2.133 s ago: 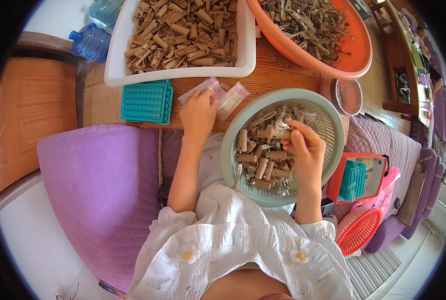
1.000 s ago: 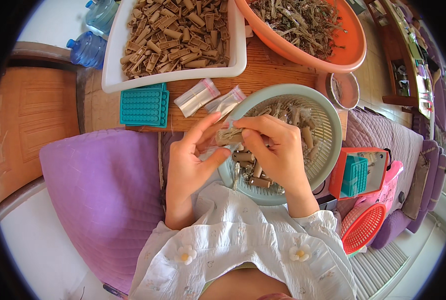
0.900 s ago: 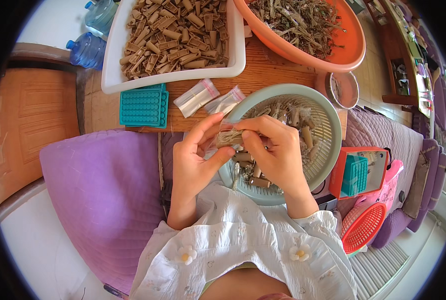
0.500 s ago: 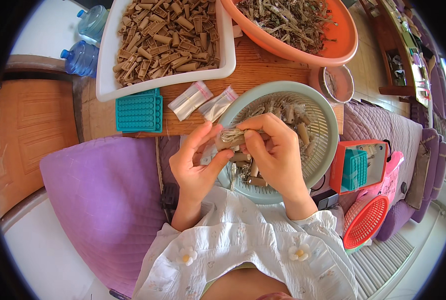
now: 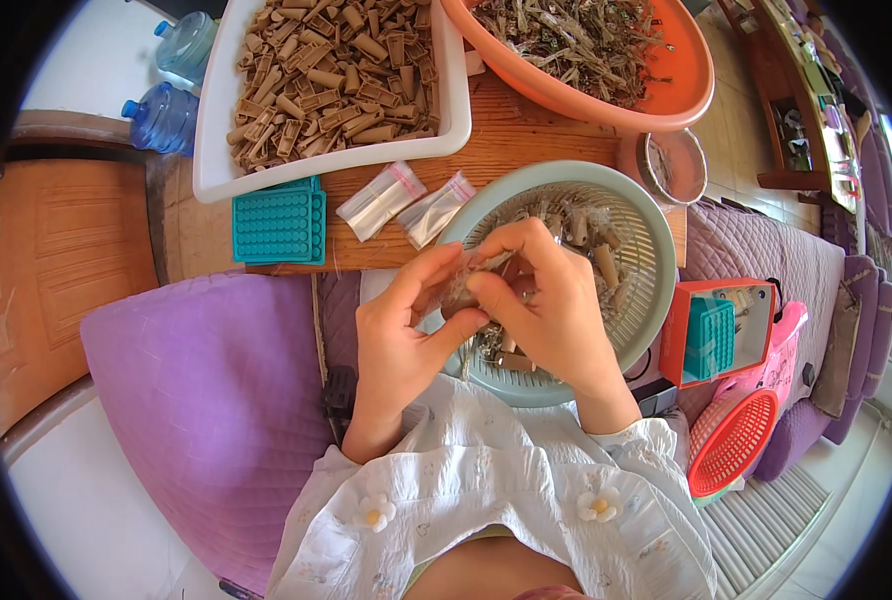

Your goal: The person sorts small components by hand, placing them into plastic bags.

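Observation:
Above the near left part of a grey-green plastic colander [image 5: 663,270], my two hands meet with fingers closed. Between them is a small clear plastic bag [image 5: 457,290], its contents mostly hidden by my fingers. My left hand [image 5: 406,322] pinches its left side with thumb and fingers. From the other side, my right hand [image 5: 549,310] grips it with thumb bent against the forefinger. Below lie several brown tube-shaped pieces [image 5: 606,265] and clear bags in the colander. Two bundles of flat clear zip bags [image 5: 381,202] rest on the wooden table [image 5: 356,262] beyond my left hand.
A white tray [image 5: 456,135] of brown pieces stands far left, an orange basin [image 5: 701,100] of small bagged metal parts far right. Teal moulded trays [image 5: 278,225] lie at the table's left edge. Right are a metal-rimmed tin [image 5: 701,170], an orange-red box [image 5: 676,335] and a red basket [image 5: 736,440].
Both hands have drawn closer together, the left shifting slightly right. The brown tube piece and metal strands visible between the fingers before are now mostly covered.

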`<state>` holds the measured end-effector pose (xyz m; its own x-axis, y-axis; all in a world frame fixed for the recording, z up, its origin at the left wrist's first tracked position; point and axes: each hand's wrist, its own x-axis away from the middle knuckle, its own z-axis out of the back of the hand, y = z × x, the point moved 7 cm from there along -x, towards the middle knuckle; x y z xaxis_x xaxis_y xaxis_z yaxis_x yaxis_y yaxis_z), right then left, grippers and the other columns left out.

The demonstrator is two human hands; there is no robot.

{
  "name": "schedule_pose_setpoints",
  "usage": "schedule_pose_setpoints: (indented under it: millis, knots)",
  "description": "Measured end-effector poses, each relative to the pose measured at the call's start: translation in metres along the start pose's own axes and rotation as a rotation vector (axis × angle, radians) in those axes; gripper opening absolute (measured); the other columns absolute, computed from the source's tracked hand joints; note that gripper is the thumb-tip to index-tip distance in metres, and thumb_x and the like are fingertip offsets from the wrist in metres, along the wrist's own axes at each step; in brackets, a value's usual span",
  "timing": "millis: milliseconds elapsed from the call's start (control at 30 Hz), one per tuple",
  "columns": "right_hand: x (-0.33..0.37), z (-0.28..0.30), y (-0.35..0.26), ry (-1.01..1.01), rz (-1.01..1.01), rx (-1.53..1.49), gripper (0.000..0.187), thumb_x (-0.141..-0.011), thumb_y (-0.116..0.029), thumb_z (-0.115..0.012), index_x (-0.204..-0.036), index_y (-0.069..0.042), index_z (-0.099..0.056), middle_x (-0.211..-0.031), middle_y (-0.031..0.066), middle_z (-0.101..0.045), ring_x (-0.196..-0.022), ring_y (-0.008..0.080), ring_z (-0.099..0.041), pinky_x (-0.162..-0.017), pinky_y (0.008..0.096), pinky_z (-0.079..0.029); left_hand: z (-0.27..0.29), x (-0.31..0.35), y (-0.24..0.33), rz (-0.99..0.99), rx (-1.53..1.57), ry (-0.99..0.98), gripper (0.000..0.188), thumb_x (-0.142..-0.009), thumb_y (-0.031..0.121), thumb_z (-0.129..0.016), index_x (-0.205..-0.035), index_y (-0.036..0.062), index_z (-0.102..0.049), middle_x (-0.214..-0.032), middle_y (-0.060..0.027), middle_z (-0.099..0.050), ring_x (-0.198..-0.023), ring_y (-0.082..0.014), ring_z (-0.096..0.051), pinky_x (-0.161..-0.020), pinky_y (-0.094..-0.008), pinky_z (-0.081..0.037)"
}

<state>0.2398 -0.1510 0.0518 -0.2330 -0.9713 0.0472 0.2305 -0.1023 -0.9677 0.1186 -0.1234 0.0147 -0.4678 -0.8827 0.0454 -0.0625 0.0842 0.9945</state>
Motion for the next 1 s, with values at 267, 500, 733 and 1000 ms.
schedule_pose_setpoints:
  millis: [267, 500, 733, 1000]
  knots:
    - [0.000, -0.004, 0.002, 0.184, 0.350, 0.271, 0.028, -0.071, 0.002, -0.061, -0.097, -0.007, -0.062, -0.076, 0.0067, -0.055, -0.061, 0.0163, -0.055, -0.050, 0.0257, -0.044, -0.001, -0.007, -0.005, 0.001, 0.129, 0.003, 0.058, -0.067, 0.001, -0.070, -0.118, 0.0001, -0.041, -0.103, -0.0146, -0.057, -0.093, -0.0158, -0.056, -0.081, -0.0272, -0.046]
    - [0.006, 0.001, 0.016, 0.158, 0.316, 0.198, 0.025, -0.070, -0.004, -0.064, -0.095, -0.008, -0.063, -0.090, 0.0095, -0.054, -0.068, 0.0182, -0.053, -0.056, 0.0259, -0.044, -0.005, -0.007, -0.015, 0.071, 0.236, -0.043, 0.059, -0.068, 0.001, -0.070, -0.118, 0.0017, -0.040, -0.102, -0.0155, -0.058, -0.093, -0.0172, -0.056, -0.079, -0.0262, -0.047]
    - [0.019, -0.008, 0.020, -0.001, 0.461, 0.256, 0.037, -0.071, -0.030, -0.066, -0.099, -0.005, -0.061, -0.111, 0.0155, -0.047, -0.094, 0.0285, -0.050, -0.079, 0.0338, -0.043, -0.008, -0.006, -0.018, 0.076, 0.384, -0.068, 0.057, -0.070, 0.000, -0.068, -0.119, 0.0012, -0.038, -0.100, -0.0163, -0.058, -0.091, -0.0170, -0.057, -0.077, -0.0255, -0.048]
    - [0.022, -0.023, 0.050, -0.165, -0.014, -0.784, 0.062, -0.082, -0.031, -0.056, -0.131, -0.004, -0.029, -0.119, 0.0114, -0.046, -0.104, 0.0151, -0.046, -0.085, 0.0294, -0.041, -0.015, -0.003, -0.004, -0.153, 0.356, 0.049, 0.053, -0.072, 0.002, -0.066, -0.118, 0.0018, -0.039, -0.104, -0.0163, -0.056, -0.093, -0.0203, -0.057, -0.074, -0.0256, -0.049]
